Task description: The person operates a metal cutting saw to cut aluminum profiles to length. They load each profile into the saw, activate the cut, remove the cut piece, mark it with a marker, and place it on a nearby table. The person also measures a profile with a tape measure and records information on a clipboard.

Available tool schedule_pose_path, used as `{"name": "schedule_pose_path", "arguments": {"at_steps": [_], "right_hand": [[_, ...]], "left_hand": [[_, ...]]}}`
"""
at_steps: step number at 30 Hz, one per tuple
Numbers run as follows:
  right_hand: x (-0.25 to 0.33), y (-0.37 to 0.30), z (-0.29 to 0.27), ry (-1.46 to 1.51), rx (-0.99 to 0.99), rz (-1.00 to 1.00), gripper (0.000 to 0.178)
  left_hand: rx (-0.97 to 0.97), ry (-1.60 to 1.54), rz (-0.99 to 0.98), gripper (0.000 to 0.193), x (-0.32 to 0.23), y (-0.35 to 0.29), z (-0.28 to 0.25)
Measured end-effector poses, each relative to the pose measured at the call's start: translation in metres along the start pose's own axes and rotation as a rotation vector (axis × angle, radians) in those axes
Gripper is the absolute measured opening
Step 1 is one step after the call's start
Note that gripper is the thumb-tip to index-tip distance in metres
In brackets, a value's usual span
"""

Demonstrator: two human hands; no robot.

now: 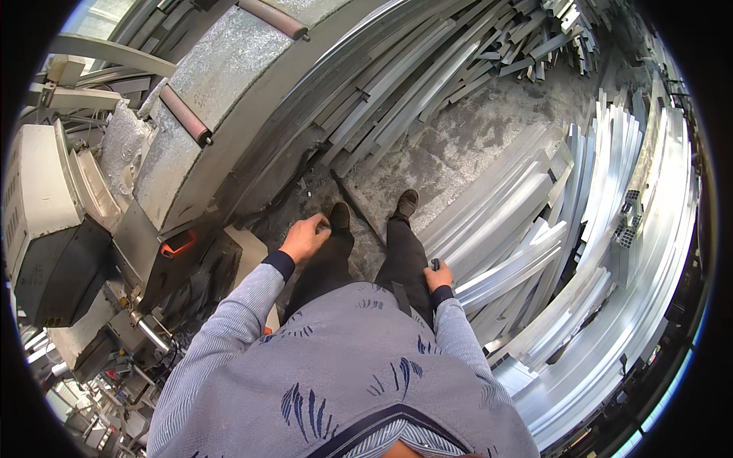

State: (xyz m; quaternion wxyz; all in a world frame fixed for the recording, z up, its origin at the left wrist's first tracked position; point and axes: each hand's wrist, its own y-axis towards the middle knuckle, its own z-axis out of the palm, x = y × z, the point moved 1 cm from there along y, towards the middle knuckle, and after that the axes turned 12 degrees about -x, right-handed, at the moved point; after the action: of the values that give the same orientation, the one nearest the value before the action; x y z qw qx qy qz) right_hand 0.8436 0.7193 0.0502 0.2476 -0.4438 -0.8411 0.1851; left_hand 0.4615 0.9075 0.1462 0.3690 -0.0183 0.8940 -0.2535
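My left hand hangs in front of my left thigh, its fingers curled in with the thumb close to them. What lies inside the curl, if anything, does not show. By my right thigh, my right hand is closed around a small dark object, and just its top sticks out. Its kind cannot be told. Long silver metal profiles lie bundled to the right of that hand. My left hand is nearest to the grey machine, apart from it.
Two reddish rollers sit on the machine's top. An orange-edged opening is in its near end. A beige and black housing stands far left. Loose metal strips cover the floor ahead. A dark bar lies between my feet.
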Motion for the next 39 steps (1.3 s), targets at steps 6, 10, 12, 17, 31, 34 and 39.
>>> {"name": "schedule_pose_path", "arguments": {"at_steps": [6,10,12,17,31,34,39], "right_hand": [[0.073,0.063,0.024,-0.484,0.273,-0.372,0.062],[0.1,0.096,0.026,-0.503,0.214,-0.622,0.049],[0.104,0.108,0.024,-0.52,0.158,-0.626,0.046],[0.105,0.13,0.028,-0.571,0.188,-0.487,0.061],[0.074,0.142,0.063,-0.471,-0.019,-0.444,0.034],[0.076,0.144,0.062,-0.444,-0.027,-0.429,0.034],[0.08,0.147,0.062,-0.441,-0.031,-0.424,0.035]], "left_hand": [[-0.169,-0.007,-0.217,0.03,0.074,0.011,0.029],[-0.296,-0.213,-0.637,0.025,0.113,0.001,0.074],[-0.29,-0.326,-0.885,0.023,0.118,-0.001,0.105],[-0.097,-0.293,-0.861,0.026,0.099,0.04,0.164],[0.061,0.316,-0.568,0.083,0.239,0.365,0.245],[-0.105,0.354,-0.509,0.078,0.273,0.401,0.262],[-0.108,0.45,-0.517,0.066,0.321,0.428,0.288]]}}
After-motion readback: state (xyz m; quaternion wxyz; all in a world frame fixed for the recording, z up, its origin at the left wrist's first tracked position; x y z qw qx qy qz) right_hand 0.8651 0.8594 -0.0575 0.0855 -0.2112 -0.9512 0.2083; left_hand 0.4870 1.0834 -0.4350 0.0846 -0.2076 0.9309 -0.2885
